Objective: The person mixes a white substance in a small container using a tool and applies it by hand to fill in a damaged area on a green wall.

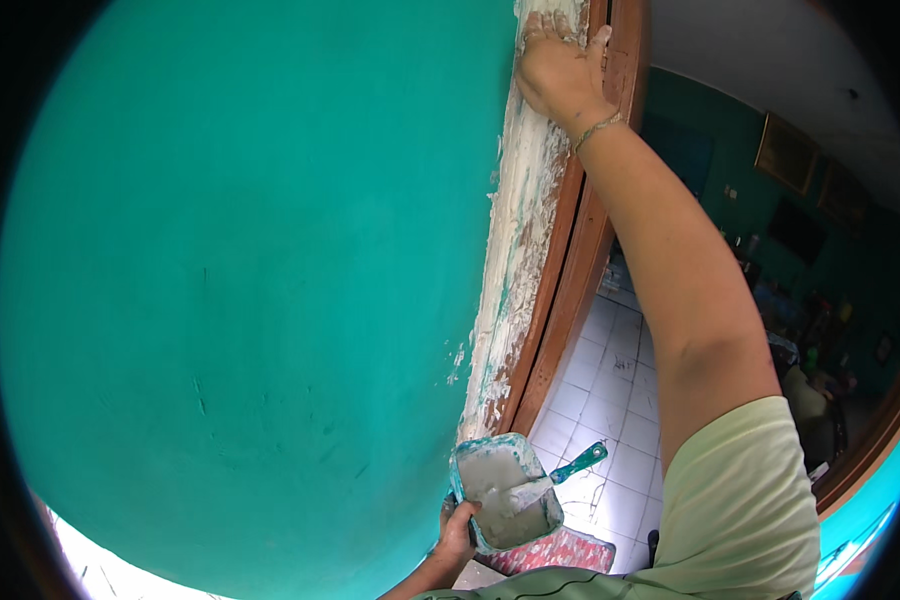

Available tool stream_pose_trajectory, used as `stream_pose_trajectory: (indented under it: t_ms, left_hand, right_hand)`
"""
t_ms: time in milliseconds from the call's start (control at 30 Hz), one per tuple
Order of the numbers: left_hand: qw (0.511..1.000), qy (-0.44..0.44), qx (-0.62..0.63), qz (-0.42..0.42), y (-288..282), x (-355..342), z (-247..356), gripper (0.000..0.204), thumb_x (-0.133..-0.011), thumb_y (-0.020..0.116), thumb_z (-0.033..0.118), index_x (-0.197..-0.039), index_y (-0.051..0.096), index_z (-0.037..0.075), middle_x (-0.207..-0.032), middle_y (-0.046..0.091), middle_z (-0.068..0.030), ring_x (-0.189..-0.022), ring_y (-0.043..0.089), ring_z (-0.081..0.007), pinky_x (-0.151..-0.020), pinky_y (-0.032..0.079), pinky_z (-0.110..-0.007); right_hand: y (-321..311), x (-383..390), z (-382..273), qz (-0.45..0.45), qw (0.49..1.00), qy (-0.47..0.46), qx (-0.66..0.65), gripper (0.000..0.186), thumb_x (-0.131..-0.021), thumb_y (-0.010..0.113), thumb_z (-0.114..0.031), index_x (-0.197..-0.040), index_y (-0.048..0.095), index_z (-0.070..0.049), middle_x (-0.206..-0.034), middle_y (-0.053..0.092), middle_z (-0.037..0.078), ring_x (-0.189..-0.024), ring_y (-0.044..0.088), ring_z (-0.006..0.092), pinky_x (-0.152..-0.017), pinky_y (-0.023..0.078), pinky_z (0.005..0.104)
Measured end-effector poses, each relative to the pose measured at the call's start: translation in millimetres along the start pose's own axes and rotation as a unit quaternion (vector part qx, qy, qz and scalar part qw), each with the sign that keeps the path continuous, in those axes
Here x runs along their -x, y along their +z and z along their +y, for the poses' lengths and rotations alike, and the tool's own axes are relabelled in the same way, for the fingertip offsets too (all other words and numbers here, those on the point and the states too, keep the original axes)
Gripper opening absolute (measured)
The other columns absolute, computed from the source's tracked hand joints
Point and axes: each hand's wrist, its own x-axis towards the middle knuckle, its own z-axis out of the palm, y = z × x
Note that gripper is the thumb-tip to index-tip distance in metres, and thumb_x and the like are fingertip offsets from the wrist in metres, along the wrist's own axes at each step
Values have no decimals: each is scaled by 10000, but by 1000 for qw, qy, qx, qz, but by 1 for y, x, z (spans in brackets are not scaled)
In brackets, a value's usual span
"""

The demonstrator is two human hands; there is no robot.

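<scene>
The person's left hand [457, 530] clasps a paint-smeared, teal-rimmed tray [490, 441] low beside the wall; a teal-handled putty knife [555, 479] rests in its smooth grey paste [492, 474]. The right hand [562, 70], fingers extended, touches the rough white-coated strip [518, 220] above.

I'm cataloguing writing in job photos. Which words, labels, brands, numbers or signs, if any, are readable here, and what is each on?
No text can be read in this picture.
The teal wall, tray and scraper show no legible lettering.
The framed pictures in the room beyond are too dark and small to tell.
</scene>
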Motion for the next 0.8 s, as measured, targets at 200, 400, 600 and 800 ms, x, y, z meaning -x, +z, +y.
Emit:
stream_pose_trajectory:
  t_ms: [200, 400, 600, 800]
  left_hand:
    - [999, 28, -4, -16, 0, 3, 8, 583, -750, 568, 120, -1308, 440, 9, -1187, 559, -170, -1078, 567, -331, -921, 493, -469]
    - [1000, 16, -5, -5, 14, 13, 21, 574, -750, 550, 126, -1302, 451, 5, -1198, 565, -172, -1100, 566, -330, -944, 482, -477]
    - [997, 1, 39, -62, -35, -17, -7, 586, -786, 535, 74, -1352, 394, 23, -1222, 537, -187, -1092, 569, -350, -919, 504, -502]
    - [998, 11, 10, -66, -45, -20, -13, 573, -775, 536, 103, -1327, 423, -2, -1202, 556, -192, -1087, 577, -355, -908, 511, -503]
  right_hand:
    - [8, 80, -29, 16, 997, -10, -75, 626, -868, 437, -142, -1449, 297, 47, -1506, 347, 185, -1419, 304, 280, -1118, -6, 668]
    - [5, 189, -63, -56, 977, -34, -204, 661, -855, 491, -192, -1430, 307, 78, -1503, 336, 209, -1440, 246, 276, -1114, -48, 672]
    - [23, 279, -98, -163, 963, -26, -213, 710, -853, 506, -195, -1449, 241, 83, -1498, 321, 232, -1436, 232, 318, -1112, -58, 675]
    - [52, 311, -104, -141, 973, -40, -177, 663, -878, 471, -164, -1460, 247, 59, -1516, 305, 215, -1429, 250, 321, -1084, -64, 711]
